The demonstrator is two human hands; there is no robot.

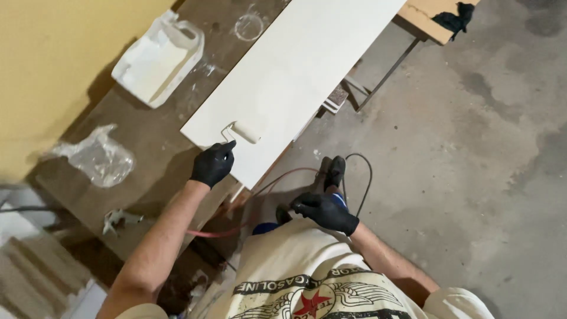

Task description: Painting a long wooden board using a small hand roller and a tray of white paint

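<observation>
Grey concrete floor is under me, with dark stains on it. Beside it stands a long brown workbench against a yellow wall.

On the bench lies a long white board. My left hand wears a black glove. Its fingers are curled tight around the handle of a small paint roller. The roller's white head sits flat on the near end of the board.

My right hand wears a black glove too. It hangs down by my leg, above my dark shoe. The fingers are bent in a bit, and I cannot tell if they hold anything.

A big white plastic jug lies on its side on the bench, near the wall. A crumpled clear plastic bag sits closer to me. A red hose and a black cord curl on the floor by my foot. A black rag lies on a wooden board at the far end.
</observation>
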